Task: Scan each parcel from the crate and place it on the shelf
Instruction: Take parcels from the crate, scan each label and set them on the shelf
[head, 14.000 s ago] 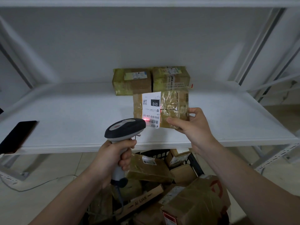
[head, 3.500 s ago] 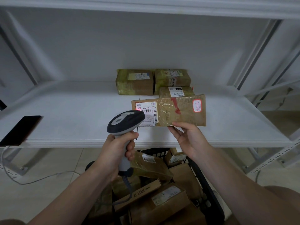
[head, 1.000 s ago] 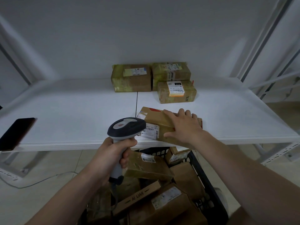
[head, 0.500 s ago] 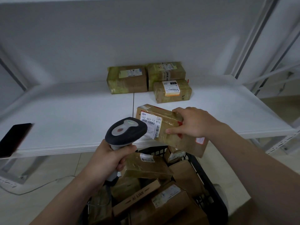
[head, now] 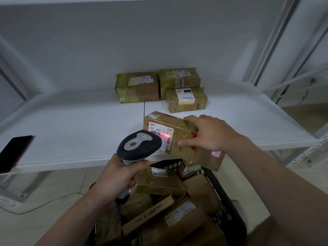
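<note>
Clamped from above in the right hand (head: 211, 134) – long brown taped cardboard parcel (head: 179, 139), tilted over the white shelf's (head: 79, 125) front edge, long axis rightward, label facing the grey handheld scanner (head: 139, 145) gripped in the left hand (head: 119, 176).

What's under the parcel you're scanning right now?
The held parcel overhangs the shelf edge, with the black crate of brown parcels below. The held parcel hides the shelf beneath its far end.

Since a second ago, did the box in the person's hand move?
Yes. The box has lifted off the shelf and tilted, now overhanging its front edge, held by the right hand.
</note>
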{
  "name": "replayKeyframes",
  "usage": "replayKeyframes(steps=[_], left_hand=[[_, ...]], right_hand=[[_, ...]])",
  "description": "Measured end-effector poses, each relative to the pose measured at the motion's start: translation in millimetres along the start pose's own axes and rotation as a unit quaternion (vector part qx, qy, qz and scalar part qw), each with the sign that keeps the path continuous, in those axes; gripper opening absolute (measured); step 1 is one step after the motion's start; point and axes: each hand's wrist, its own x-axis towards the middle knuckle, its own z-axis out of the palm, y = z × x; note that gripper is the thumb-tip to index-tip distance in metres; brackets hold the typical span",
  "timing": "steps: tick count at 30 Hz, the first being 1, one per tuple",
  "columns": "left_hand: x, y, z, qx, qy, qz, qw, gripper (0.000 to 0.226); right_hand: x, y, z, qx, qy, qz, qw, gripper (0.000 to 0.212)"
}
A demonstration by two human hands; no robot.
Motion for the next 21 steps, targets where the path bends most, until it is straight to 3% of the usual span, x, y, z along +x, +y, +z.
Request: replayKeyframes(steps=[9,21], left_hand=[[0.0,2.0,0.7,0.012,0.015,-0.011,1.000,0.032],[-1.7,4.7,0.4,0.002,0.014,-0.008,1.000,0.026]], right_hand=[[2.1,0.6,2.7,0.003,0.010,-0.003,1.000,0.095],[1.8,-0.4,2.0,0.010,0.006,0.001,1.000,0.095]])
